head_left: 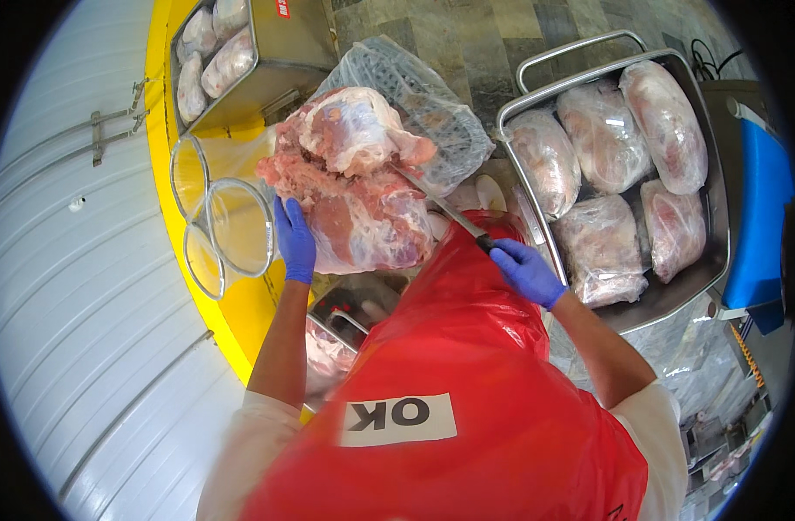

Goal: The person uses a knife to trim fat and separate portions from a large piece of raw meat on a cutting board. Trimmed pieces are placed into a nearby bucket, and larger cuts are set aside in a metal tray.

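Note:
A large raw cut of meat, pink with white fat, lies in front of me, opened by a deep split across its middle. My left hand, in a blue glove, grips its left edge, the fingertips partly hidden against the flesh. In my right hand, also gloved in blue, is a knife, held by its black handle. The blade slants up and left, with its tip at the meat's right side by the split. Clear plastic covers a dark crate just behind the meat.
Bagged meat pieces fill a metal tub on the right. Another metal bin with wrapped pieces stands at the far left. Ring-shaped hoops are beside my left hand, near a yellow edge. A red apron covers my front.

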Tool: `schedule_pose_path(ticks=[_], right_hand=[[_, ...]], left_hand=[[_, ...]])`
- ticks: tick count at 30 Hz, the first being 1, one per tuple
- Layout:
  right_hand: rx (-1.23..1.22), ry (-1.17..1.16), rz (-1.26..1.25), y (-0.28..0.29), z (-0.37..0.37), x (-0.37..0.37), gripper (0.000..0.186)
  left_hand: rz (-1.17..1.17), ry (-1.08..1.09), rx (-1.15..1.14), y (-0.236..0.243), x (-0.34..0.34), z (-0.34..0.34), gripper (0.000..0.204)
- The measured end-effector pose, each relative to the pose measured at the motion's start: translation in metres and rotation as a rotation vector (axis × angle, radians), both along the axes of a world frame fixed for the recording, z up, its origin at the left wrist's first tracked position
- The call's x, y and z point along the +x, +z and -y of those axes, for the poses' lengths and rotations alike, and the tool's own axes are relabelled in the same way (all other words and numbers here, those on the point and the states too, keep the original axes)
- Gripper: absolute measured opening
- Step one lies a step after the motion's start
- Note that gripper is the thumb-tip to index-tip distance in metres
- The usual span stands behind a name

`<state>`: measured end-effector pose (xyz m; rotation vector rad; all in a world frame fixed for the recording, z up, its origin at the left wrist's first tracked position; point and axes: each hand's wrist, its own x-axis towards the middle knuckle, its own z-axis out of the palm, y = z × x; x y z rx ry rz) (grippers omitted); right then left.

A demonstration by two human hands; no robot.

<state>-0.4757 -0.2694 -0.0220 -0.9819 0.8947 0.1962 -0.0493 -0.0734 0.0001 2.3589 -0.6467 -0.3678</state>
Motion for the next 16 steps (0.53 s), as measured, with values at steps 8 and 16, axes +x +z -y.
schedule_pose_path(ticks=[8, 16], right_hand=[[-0.736, 0.441, -0.111, 0.101, 0.097, 0.024, 0.046], [-0.885, 0.765, -0.242, 0.158, 0.131, 0.076, 0.055]], left_hand=[[0.011, 0.017, 0.077, 0.006, -0.002, 0.001, 0.072], [-0.003, 0.046, 0.072, 0.004, -0.003, 0.003, 0.075]])
